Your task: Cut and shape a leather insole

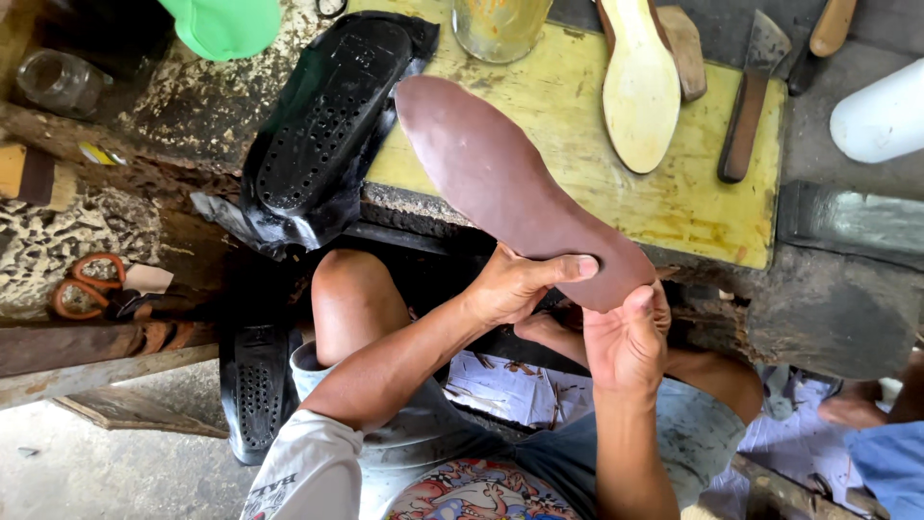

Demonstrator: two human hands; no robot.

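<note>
A flat, reddish-brown shoe insole (500, 183) is held up over the edge of a yellow workbench (674, 207). My left hand (525, 284) grips its heel end from the left, thumb lying across the top. My right hand (630, 337) holds the same end from below, thumb pressed on its edge. The insole's toe points up and left, toward a black perforated rubber sole (327, 125) that lies on the bench's left side.
A pale wooden insole form (640, 87), a rusty knife with a wooden handle (751, 96), a glass jar (499, 24) and a white container (881, 116) sit on or by the bench. Orange-handled scissors (87, 284) lie left. A second black sole (255, 385) rests below.
</note>
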